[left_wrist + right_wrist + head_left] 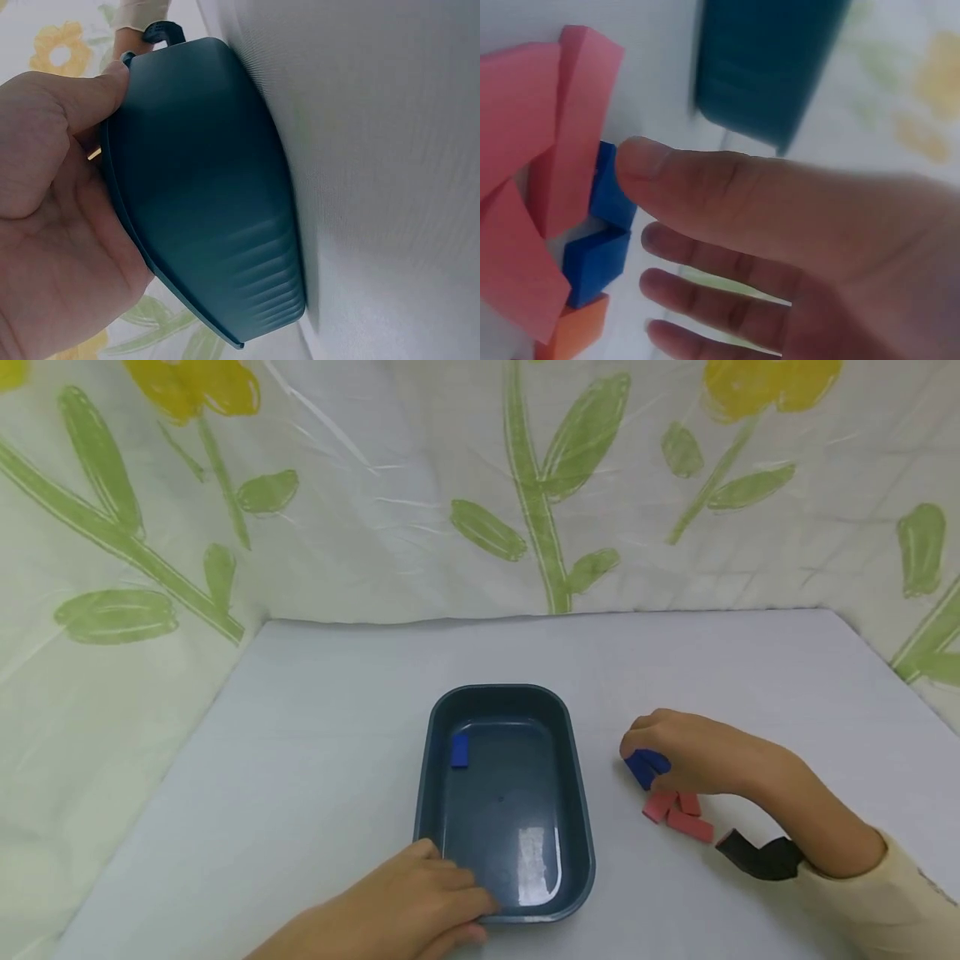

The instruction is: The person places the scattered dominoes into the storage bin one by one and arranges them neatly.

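On the worktop (315,735), just right of the tray (495,835), two blue blocks (640,771) lie side by side under my right hand (693,750), plain and smooth-faced. Its thumb and fingers stand apart over them; I cannot tell whether they touch. One similar blue block (460,752) is already in the tray, near the left wall; as I judge it, only that much is done. Outside remain the two blue ones, three pink blocks (690,826) and an orange block (577,330). My left hand (427,897) grips the tray's near-left corner.
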A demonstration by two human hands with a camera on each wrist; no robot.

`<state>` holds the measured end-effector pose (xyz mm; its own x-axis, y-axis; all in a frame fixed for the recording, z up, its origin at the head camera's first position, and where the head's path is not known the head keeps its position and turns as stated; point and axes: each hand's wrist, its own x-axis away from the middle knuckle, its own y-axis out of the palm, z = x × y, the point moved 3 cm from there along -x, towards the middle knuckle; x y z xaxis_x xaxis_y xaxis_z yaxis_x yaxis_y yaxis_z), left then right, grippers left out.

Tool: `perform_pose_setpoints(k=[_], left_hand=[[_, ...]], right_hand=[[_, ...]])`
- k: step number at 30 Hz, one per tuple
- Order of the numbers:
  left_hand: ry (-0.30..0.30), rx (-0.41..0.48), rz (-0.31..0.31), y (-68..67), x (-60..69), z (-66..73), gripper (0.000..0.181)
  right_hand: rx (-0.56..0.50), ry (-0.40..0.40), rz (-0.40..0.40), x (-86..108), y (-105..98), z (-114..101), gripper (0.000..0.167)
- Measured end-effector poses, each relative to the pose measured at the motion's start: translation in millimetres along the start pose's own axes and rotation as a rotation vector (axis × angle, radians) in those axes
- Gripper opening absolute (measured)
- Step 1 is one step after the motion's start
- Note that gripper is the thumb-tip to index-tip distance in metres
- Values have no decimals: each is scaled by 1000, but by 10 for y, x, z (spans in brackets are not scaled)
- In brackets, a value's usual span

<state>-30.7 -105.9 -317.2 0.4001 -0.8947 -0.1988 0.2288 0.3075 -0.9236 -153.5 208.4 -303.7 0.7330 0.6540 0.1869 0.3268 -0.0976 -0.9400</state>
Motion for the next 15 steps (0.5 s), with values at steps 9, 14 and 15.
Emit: perform_pose_setpoints(k=[9,14,15], left_hand=[[-55,46,-47,8,7,-16,13],[-60,67,-54,7,1,-22,14],[-55,65,-51,9,0,-21,13]], right_hand=[[66,-50,53,-87,87,1,36],[58,-53,65,-105,122,3,38],[56,-53,64,-108,126,5,38]])
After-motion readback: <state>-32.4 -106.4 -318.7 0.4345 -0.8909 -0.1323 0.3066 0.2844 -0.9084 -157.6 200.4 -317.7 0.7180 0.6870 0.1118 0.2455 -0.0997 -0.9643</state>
